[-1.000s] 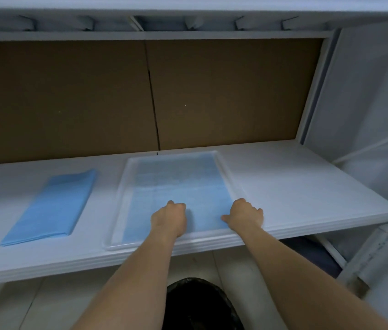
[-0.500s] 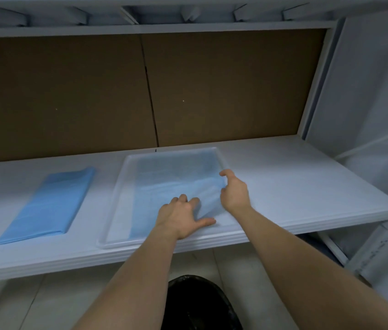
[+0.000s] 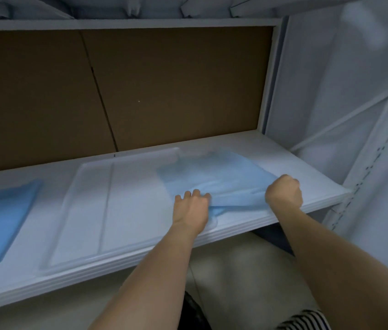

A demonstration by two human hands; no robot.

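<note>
Dragged toward three o'clock, the blue sheet (image 3: 214, 182) now lies half out of the clear tray (image 3: 88, 210); left hand (image 3: 191, 210) and right hand (image 3: 283, 194) each clench its near edge.

A thin, pale blue sheet (image 3: 214, 177) lies rumpled and slightly blurred over the right end of a tray (image 3: 74, 194) and spills onto the shelf (image 3: 302, 167) beyond it. The sheet's near edge is bunched and creased, gripped at one corner by the left hand (image 3: 191, 209) and at the other by the right hand (image 3: 283, 194). The tray is shallow, rectangular and translucent white. It sits flat at the shelf's front edge, with its left and middle floor bare.
</note>
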